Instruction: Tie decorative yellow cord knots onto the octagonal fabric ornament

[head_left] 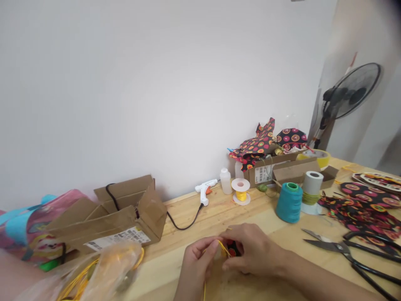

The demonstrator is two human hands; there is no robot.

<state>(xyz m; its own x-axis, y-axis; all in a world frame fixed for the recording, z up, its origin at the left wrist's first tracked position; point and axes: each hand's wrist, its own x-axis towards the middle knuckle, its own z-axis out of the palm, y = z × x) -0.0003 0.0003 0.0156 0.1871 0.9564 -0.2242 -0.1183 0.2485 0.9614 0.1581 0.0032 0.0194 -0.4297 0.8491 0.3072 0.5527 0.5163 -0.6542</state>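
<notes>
My left hand [200, 261] pinches a thin yellow cord [223, 246] between thumb and forefinger. One end of the cord hangs below that hand. Close against it, my right hand [250, 251] is closed around a small piece of black patterned fabric [232, 248] with red and orange print, mostly hidden by the fingers. The cord runs across to the fabric between the two hands. Both hands are just above the wooden table [156, 274]. Behind them stands a spool of yellow cord [241, 195].
To the right lie black-handled scissors [343, 248] and patterned fabric pieces [369, 209]. A teal thread cone [289, 203], white bottle [225, 181] and glue gun [205, 190] stand behind. Cardboard box [125, 221] and plastic bag [109, 271] are left; a fan [354, 94] is far right.
</notes>
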